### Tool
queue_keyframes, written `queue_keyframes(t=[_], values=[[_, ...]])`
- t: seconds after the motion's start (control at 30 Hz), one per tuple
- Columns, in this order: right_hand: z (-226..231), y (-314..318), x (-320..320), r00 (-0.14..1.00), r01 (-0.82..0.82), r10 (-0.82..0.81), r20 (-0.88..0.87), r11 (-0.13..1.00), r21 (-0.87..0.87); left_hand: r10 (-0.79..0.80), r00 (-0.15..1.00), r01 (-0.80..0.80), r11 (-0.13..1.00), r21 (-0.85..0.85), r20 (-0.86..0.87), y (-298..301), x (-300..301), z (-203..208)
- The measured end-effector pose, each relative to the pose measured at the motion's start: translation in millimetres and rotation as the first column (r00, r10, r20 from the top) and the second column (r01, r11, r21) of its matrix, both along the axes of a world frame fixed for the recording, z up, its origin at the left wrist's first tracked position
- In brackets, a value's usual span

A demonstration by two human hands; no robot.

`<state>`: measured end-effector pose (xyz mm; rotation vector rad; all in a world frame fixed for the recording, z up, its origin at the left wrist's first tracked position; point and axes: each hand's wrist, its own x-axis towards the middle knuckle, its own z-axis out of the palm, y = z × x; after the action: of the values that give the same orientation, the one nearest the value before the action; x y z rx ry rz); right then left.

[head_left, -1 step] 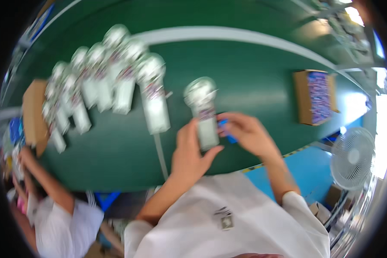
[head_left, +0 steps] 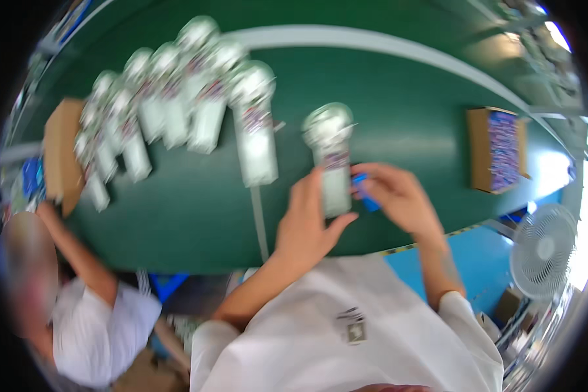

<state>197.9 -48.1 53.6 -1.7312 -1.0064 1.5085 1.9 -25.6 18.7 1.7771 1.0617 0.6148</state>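
A blurred overhead view of a long green worktable (head_left: 196,196) that fills most of the frame. At the far left a second person in a white shirt (head_left: 101,333) stands at the table edge, one arm reaching up toward a flat brown cardboard piece (head_left: 62,153) that lies on the green surface. Just to the right of it a tight cluster of white, round-headed handheld devices (head_left: 176,104) stands in rows; the nearest of them (head_left: 255,121) is at the right end of the cluster. Apart from the group, near the middle of the table, stands a single white device (head_left: 331,157) of the same kind, upright, with a rounded top and a coloured band on its body. The wearer's left hand (head_left: 307,225) is wrapped around its lower body, fingers behind and thumb in front. The right hand (head_left: 398,196) is just beside it, fingers curled around a small blue piece (head_left: 364,189) that touches or nearly touches the device's side; blur hides which. Farther right, well apart, an open cardboard box (head_left: 496,150) holds stacked coloured items. At the lower right, beyond the table edge, stands a white fan (head_left: 543,251)
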Motion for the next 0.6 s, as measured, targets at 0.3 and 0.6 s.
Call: queue_keyframes(t=[0.3,0.6], values=[[-8,2,-12,0.993,0.113,-0.113,0.025,0.993,0.018,0.023,1.0,-0.023,0.999,0.036,-0.001,0,-1,-17],[-16,5,-49,0.948,0.216,-0.265,0.176,0.943,0.252,-0.011,0.999,0.008,0.997,0.073,0.033,-2,-9,-20]])
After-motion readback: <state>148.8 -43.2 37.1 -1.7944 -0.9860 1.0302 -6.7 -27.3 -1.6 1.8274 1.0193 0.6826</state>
